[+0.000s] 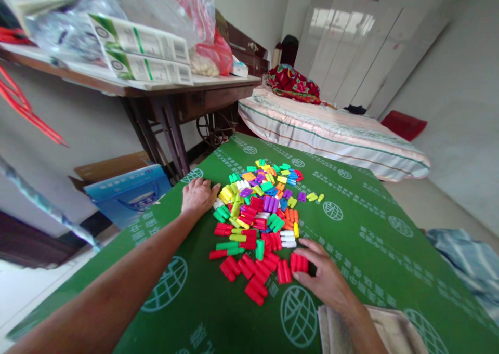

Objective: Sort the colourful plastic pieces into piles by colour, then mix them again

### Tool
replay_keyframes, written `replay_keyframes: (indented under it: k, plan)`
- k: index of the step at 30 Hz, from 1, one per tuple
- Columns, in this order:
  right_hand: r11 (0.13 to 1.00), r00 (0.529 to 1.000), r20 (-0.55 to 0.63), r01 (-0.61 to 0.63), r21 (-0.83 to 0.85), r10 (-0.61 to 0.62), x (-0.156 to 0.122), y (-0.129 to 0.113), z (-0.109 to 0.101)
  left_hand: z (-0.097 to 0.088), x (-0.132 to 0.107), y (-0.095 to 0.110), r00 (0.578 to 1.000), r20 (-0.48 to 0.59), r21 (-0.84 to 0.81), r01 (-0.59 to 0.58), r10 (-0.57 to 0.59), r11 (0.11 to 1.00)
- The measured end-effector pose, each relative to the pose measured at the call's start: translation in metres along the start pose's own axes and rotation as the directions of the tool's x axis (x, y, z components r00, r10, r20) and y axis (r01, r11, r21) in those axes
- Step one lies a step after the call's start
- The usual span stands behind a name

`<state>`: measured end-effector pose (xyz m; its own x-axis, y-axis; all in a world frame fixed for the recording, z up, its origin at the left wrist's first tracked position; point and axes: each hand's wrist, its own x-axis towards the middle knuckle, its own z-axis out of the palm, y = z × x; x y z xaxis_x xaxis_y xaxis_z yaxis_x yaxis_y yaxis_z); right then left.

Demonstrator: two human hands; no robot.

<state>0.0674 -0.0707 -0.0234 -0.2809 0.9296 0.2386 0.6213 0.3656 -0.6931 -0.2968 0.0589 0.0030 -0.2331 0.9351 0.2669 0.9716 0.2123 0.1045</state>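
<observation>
On the green table, a loose pile of small plastic pieces (268,203) in many colours spreads out, with rounded, tube-like shapes joined side by side. My right hand (325,276) is at the pile's near right edge. Its thumb and fingers close on either side of a red plastic piece (299,262). Just left of that lies another red piece (284,272), and several more red ones lie toward me. My left hand (199,195) rests palm down on the table with fingers lying out, holding nothing. Its thumb side is close to white and green pieces (221,213).
A folded cloth (374,328) lies under my right forearm. To the left stand a sewing table (218,91) with boxes (148,57) and bags, and a blue carton (128,193) below. A bed (331,128) is beyond the green table (351,239); checked fabric (460,260) is at right.
</observation>
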Motion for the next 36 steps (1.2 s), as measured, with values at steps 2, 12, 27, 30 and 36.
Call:
replay_keyframes:
  k: [2, 12, 27, 30, 36]
  plan:
    - [1.0, 1.0, -0.015, 0.001, -0.003, -0.001, 0.0, 0.001, 0.001, 0.0, 0.001, 0.0, 1.0, 0.005, 0.001, 0.003, -0.003, 1.0]
    - [0.995, 0.991, -0.122, 0.047, -0.087, -0.058, 0.003, 0.003, 0.008, 0.002, 0.001, -0.001, 1.0, 0.003, 0.01, 0.004, -0.004, 1.0]
    - [0.836, 0.919, 0.13, 0.392, -0.385, -0.372, 0.004, -0.062, 0.044, 0.001, -0.002, -0.001, 1.0, -0.013, 0.011, -0.006, 0.006, 1.0]
    - [0.816, 0.927, 0.05, 0.352, -0.458, -0.372, 0.009, -0.05, 0.047, 0.002, -0.002, -0.002, 1.0, -0.017, 0.017, -0.005, 0.005, 1.0]
    - [0.774, 0.903, -0.036, 0.347, -0.529, -0.429, 0.028, -0.023, 0.045, 0.002, -0.003, -0.003, 1.0, -0.024, 0.014, 0.005, -0.005, 1.0]
